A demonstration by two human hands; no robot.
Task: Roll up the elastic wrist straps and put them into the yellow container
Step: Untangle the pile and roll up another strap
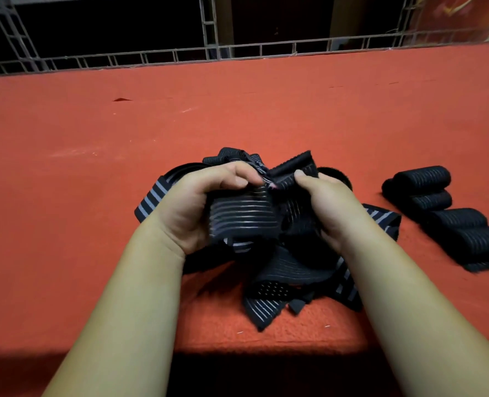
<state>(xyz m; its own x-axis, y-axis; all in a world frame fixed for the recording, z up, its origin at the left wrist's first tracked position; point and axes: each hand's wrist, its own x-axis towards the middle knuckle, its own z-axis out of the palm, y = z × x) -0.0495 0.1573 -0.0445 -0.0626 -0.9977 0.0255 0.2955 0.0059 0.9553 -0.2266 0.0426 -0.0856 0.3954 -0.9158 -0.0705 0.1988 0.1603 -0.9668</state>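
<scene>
Left hand (191, 204) and right hand (323, 202) both gripping a striped strap (243, 216), loose straps (277, 282) beneath them, rolled straps (449, 213) right of the right hand

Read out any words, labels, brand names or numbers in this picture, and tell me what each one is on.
No readable text anywhere.
The black striped elastic straps gripped by the left hand and right hand: stripes and dots only.
The black rolled straps on the red felt table: no print.
The red and gold panel, top right: gold marks too blurred to read.
</scene>
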